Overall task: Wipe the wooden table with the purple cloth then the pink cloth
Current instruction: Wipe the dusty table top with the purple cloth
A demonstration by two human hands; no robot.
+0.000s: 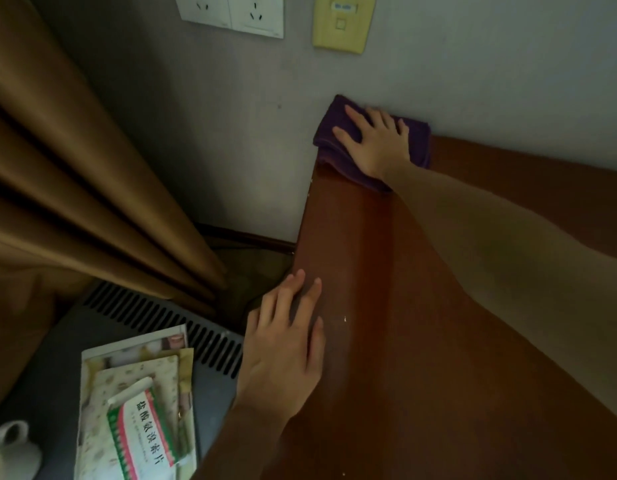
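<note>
Upper right of frame | right hand (378,142) spread, pressing purple cloth (338,133) on table (421,341) corner | left hand (286,344) lying flat, bracing | pink cloth unseen, pending

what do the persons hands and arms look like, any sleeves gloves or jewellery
Both arms are bare as far as the view shows: no sleeves reach the forearms. The left hand and the right hand wear no gloves, and no rings, watch or bracelets show on the fingers or wrists. The fingernails look short and unpainted, though the dim light makes fine detail hard to tell.
</note>
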